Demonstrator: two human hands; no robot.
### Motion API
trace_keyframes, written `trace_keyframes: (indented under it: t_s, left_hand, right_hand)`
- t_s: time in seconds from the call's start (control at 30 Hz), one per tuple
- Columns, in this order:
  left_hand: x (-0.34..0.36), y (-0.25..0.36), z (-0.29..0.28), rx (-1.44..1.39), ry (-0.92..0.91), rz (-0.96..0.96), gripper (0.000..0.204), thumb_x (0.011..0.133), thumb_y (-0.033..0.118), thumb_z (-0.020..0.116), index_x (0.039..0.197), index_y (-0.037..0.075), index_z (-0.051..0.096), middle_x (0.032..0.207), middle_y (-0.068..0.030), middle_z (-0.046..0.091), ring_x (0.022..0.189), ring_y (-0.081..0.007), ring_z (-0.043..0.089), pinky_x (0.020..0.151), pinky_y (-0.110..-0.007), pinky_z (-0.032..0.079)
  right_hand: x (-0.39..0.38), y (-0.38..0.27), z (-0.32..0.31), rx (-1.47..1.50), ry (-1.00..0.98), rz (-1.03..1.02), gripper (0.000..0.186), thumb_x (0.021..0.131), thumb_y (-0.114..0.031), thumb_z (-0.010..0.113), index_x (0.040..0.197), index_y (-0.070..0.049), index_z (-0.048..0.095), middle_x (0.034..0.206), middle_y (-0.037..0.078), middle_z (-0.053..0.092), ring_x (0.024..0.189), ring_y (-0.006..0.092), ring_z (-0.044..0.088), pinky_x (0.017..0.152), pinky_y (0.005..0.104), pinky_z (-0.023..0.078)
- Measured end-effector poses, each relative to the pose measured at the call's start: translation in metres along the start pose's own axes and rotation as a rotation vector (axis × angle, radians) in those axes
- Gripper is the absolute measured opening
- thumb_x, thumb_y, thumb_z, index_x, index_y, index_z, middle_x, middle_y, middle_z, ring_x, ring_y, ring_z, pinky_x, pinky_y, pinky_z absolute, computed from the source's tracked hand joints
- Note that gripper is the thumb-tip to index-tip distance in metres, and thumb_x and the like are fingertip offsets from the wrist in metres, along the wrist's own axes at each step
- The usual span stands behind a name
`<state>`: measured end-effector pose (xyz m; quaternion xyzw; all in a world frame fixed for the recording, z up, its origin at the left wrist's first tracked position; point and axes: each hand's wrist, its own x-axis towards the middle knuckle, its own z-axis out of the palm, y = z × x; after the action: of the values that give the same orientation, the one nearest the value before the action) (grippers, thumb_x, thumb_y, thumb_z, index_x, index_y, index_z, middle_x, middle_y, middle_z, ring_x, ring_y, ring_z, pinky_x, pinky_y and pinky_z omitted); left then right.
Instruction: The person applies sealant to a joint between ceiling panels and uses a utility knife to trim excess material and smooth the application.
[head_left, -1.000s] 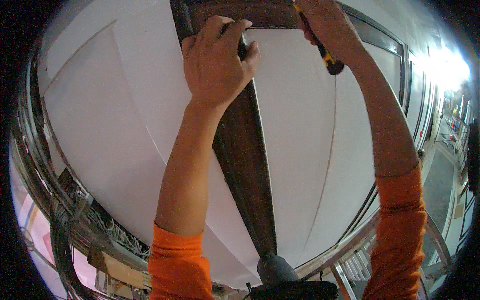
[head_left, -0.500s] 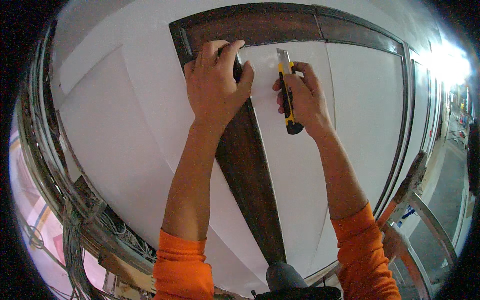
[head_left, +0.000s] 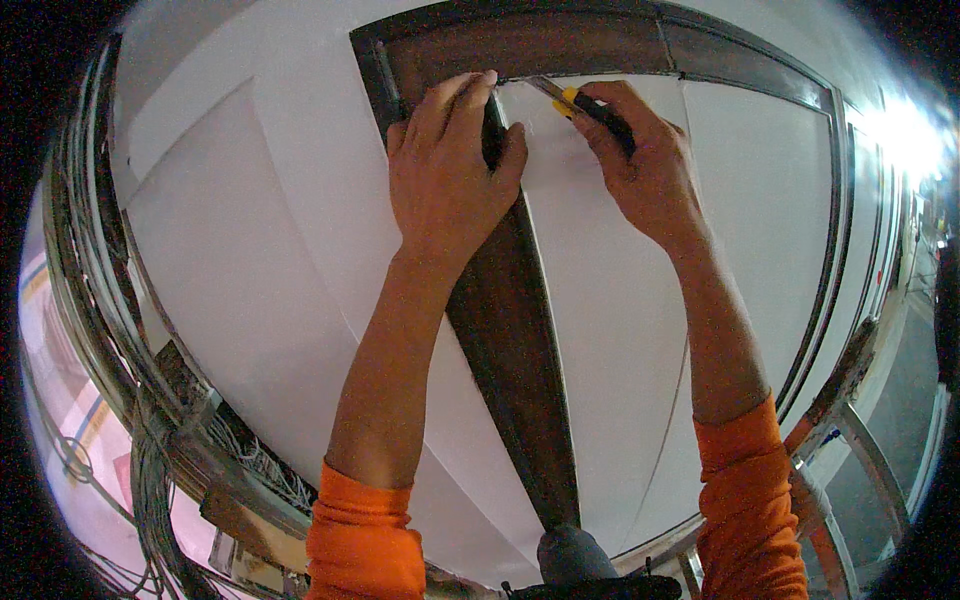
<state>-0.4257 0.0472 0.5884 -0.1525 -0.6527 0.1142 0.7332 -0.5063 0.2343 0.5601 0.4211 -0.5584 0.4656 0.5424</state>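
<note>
A dark brown strip (head_left: 510,330) runs up a white panelled surface and meets a brown crosswise band (head_left: 540,42) at the top. My left hand (head_left: 450,165) lies over the strip's upper end, fingers spread upward and thumb apart on its right edge. In my right hand (head_left: 655,155) is a yellow-and-black utility knife (head_left: 600,115). Its bare blade (head_left: 543,88) points up and left, close to the lower edge of the brown band. Whether the tip touches that edge I cannot tell. My right fingers wrap the handle, hiding most of it.
Bundled cables (head_left: 150,470) hang along the left side. A metal ladder (head_left: 875,455) stands at the lower right, with a bright lamp (head_left: 905,135) above. A rounded grey object (head_left: 575,555) is at the bottom centre. Dark trim (head_left: 832,220) frames the white panel on the right.
My right hand has moved up and turned the knife from nearly upright to slanting left, bringing its blade to the brown band's edge. My left hand stays on the strip.
</note>
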Motion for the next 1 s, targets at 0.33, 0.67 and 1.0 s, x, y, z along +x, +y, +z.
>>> trace_keyframes:
  t_s: [0.33,0.67,1.0]
  left_hand:
    - [0.000,-0.007,0.000,-0.027,-0.030,-0.021,0.054,0.086,0.035,0.079,0.134,0.014,0.066,0.131,-0.0086,0.066,0.120,-0.0306,0.064,0.100,-0.048,0.049]
    - [-0.001,-0.007,0.000,-0.055,-0.019,-0.026,0.055,0.084,0.034,0.081,0.133,0.014,0.066,0.133,-0.0088,0.066,0.121,-0.0300,0.064,0.102,-0.047,0.049]
    - [-0.001,-0.008,0.000,-0.032,0.018,0.003,0.049,0.085,0.029,0.077,0.128,0.009,0.067,0.127,-0.0070,0.066,0.115,-0.0261,0.065,0.096,-0.042,0.047]
  right_hand:
    - [0.030,0.015,-0.013,-0.240,-0.045,-0.221,0.024,0.100,-0.033,0.067,0.117,-0.016,0.072,0.110,0.009,0.076,0.100,0.0337,0.073,0.085,0.0445,0.059]
    - [0.043,0.016,-0.015,-0.301,-0.064,-0.344,0.026,0.100,-0.037,0.065,0.119,-0.020,0.071,0.108,0.009,0.075,0.098,0.0349,0.072,0.082,0.0485,0.058]
    - [0.042,0.019,-0.013,-0.356,-0.094,-0.327,0.027,0.100,-0.032,0.065,0.123,-0.019,0.070,0.111,0.008,0.075,0.101,0.0343,0.072,0.086,0.0473,0.058]
